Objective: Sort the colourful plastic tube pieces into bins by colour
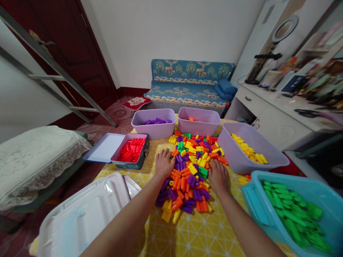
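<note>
A heap of small plastic pieces (189, 171) in orange, purple, yellow and green lies on a yellow patterned tablecloth (193, 232). My left hand (164, 163) rests palm down on the heap's left edge, fingers stretched out over the pieces. My right hand (218, 175) lies palm down on the heap's right side, fingers flat. Neither hand visibly holds a piece.
Around the heap stand a lilac bin with purple pieces (139, 121), a lilac bin with orange pieces (199, 125), a lilac bin with yellow pieces (233, 157), a teal bin with green pieces (254, 200) and a tin of red pieces (130, 162). A white lid (85, 214) lies near left.
</note>
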`<move>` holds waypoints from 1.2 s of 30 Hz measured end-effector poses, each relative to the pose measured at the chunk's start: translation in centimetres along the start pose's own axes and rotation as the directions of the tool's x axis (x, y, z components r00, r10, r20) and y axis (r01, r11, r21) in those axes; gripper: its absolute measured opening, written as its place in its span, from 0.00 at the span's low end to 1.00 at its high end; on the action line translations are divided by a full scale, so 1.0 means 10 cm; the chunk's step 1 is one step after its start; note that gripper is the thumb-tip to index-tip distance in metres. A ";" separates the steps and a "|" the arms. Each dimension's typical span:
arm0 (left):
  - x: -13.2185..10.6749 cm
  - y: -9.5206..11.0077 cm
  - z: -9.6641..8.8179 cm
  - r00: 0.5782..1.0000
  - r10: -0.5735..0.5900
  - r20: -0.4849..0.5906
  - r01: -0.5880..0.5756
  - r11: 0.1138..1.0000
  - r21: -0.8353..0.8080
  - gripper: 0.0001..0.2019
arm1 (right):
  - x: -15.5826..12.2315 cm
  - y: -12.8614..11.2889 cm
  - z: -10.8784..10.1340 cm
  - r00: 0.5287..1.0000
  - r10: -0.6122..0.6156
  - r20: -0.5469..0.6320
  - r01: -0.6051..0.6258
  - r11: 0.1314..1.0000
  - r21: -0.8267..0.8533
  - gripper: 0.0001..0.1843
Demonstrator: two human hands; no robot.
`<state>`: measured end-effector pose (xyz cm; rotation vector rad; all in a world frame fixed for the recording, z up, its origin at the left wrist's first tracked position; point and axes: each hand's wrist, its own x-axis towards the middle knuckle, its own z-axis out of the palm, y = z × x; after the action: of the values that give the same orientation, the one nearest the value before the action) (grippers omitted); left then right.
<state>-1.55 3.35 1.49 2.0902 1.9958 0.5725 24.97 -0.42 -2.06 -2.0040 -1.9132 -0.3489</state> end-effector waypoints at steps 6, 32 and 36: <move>0.00 0.00 -0.02 1.000 -0.003 0.000 0.003 1.000 -0.005 0.21 | 0.00 -0.01 -0.02 1.000 0.005 -0.002 -0.005 1.000 0.003 0.22; 0.00 0.03 -0.05 1.000 -0.024 0.017 0.025 0.999 -0.034 0.21 | 0.00 -0.04 -0.12 0.993 -0.022 -0.120 0.059 0.947 0.315 0.20; -0.01 0.03 -0.05 0.999 -0.028 0.015 0.028 0.999 -0.037 0.21 | -0.03 -0.23 -0.36 0.973 -0.068 -0.223 0.152 0.910 0.386 0.18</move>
<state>-1.48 3.20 2.06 2.0356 1.9876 0.5830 22.83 -2.12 1.22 -1.5363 -1.7988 -0.1630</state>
